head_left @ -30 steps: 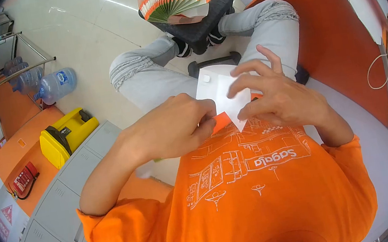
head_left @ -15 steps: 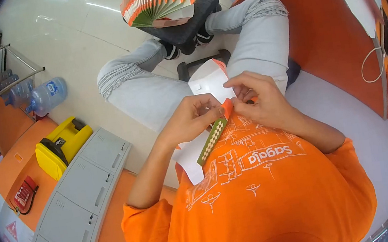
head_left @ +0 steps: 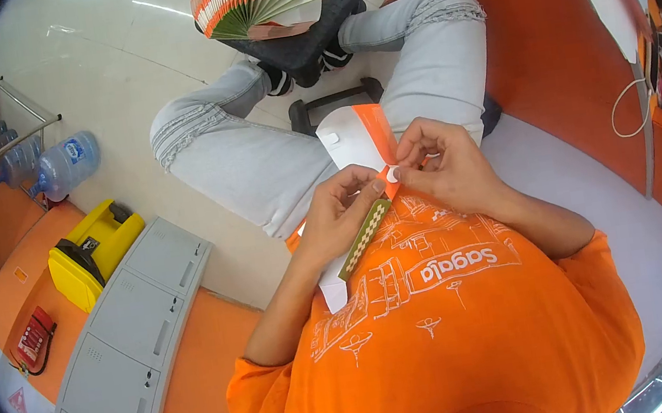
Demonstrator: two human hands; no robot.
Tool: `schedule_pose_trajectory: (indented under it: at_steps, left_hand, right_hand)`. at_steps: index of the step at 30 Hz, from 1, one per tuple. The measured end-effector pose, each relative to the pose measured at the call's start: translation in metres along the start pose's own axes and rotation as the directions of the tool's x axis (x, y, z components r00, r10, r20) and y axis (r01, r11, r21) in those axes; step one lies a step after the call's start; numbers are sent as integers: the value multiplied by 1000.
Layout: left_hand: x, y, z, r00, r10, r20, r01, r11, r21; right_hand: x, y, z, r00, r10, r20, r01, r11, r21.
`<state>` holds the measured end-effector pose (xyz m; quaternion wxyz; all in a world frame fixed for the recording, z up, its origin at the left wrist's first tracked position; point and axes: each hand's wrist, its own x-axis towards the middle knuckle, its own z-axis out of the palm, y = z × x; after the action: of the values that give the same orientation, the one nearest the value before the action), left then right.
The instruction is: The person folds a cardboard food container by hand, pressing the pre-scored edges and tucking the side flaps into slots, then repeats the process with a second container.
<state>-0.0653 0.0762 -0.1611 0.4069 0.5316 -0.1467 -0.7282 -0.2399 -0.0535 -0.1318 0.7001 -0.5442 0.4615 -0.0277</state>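
Observation:
In my lap I hold a printed paper carton piece point(head_left: 354, 141), white inside with orange edges and a green strip point(head_left: 365, 239) in a cream checker pattern. My left hand point(head_left: 342, 212) is closed on its left part, the thumb pressed along the orange fold above the green strip. With fingers bent together, my right hand point(head_left: 444, 165) pinches the orange end at a small white tab point(head_left: 394, 174). A white flap point(head_left: 333, 288) shows below my left wrist. The fingertips partly cover the fold.
Ahead, a fan of similar orange, white and green pieces point(head_left: 262, 2) rests on a black stool point(head_left: 342, 6). An orange panel point(head_left: 539, 37) stands at right. Grey lockers point(head_left: 127, 342), a yellow bin point(head_left: 99, 254), a fire extinguisher point(head_left: 34, 342) and water bottles point(head_left: 68, 166) are at left.
The upper part of the carton piece has turned, showing more of its orange edge. A small white tab now shows at my right fingertips. Both hands remain close together on the piece.

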Motion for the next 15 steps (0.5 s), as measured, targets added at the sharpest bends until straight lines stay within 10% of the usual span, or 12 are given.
schedule_pose_trajectory:
  at_steps: [15]
  left_hand:
    - [-5,2,1,992,76,-104,-88,989,-122]
  right_hand:
    - [0,-10,6,1000,-1,24,1,1000,-3]
